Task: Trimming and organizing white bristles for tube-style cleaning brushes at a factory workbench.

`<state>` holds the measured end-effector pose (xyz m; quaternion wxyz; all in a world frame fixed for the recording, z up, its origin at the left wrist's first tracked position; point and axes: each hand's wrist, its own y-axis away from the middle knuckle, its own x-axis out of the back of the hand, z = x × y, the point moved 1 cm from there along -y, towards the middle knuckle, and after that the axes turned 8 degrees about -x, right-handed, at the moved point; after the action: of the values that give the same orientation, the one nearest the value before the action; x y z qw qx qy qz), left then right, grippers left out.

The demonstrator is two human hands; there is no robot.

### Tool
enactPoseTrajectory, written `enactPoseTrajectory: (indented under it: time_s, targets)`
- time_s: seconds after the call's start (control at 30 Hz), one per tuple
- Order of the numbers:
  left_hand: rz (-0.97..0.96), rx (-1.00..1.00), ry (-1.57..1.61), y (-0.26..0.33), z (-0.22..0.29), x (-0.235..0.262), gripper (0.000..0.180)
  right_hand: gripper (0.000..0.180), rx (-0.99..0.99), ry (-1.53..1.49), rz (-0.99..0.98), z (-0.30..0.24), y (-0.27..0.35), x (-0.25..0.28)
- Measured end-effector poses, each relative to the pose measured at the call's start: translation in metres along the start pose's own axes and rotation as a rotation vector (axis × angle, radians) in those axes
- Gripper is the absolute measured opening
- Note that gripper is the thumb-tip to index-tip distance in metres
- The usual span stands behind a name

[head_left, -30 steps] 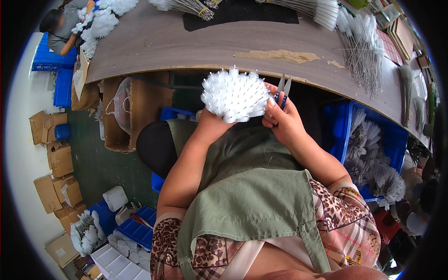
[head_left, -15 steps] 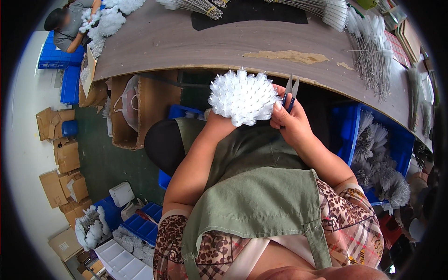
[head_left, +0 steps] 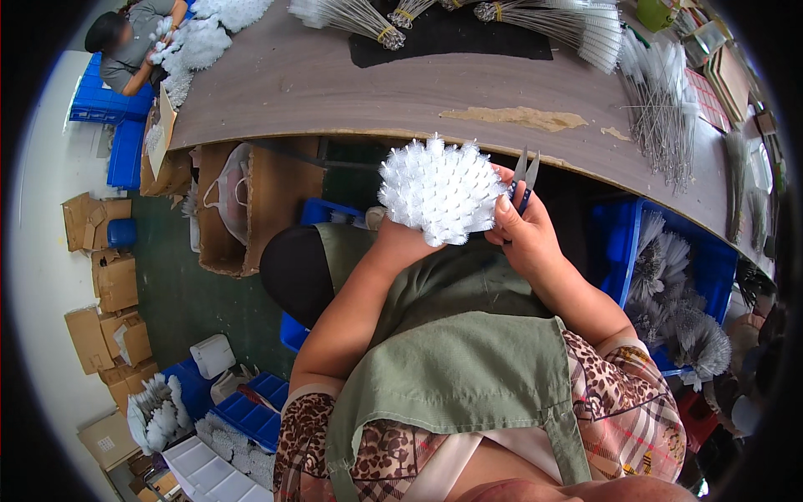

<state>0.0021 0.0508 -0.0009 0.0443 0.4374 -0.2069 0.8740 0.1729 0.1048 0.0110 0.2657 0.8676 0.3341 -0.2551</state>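
A rounded bundle of white bristle brushes [head_left: 441, 191] is held above my lap, its bristly tips turned up toward me. From below its near left side my left hand [head_left: 406, 240] grips it; the fingers are hidden beneath the bristles. My right hand [head_left: 529, 232] is closed round small thread snips [head_left: 524, 184] with a dark blue handle, their two pointed blades apart and pointing away from me. The thumb and fingers of that hand are close against the bundle's right side; whether they touch it I cannot tell.
Tied bundles of wire-stemmed brushes [head_left: 351, 21] lie across the table [head_left: 335, 96], with loose ones [head_left: 661, 109] at its right. A blue crate [head_left: 619, 251] of brushes stands right of me. Left are an open carton [head_left: 284, 201] and stacked boxes [head_left: 113, 280]. Another person [head_left: 134, 50] works far left.
The brush bundle and both hands have shifted slightly toward me and to the right in view, partly with the whole picture. Both hands keep their hold.
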Motion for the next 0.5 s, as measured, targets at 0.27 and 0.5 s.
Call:
enactPoseTrajectory:
  time_s: [0.27, 0.5]
  targets:
    - [0.366, 0.508, 0.883, 0.017, 0.019, -0.010, 0.055, 0.042, 0.019, -0.162, -0.005, -0.012, -0.001, -0.010]
    - [0.486, 0.708, 1.395, 0.038, 0.027, -0.008, 0.037, 0.036, 0.018, -0.077, 0.074, 0.003, -0.004, -0.002]
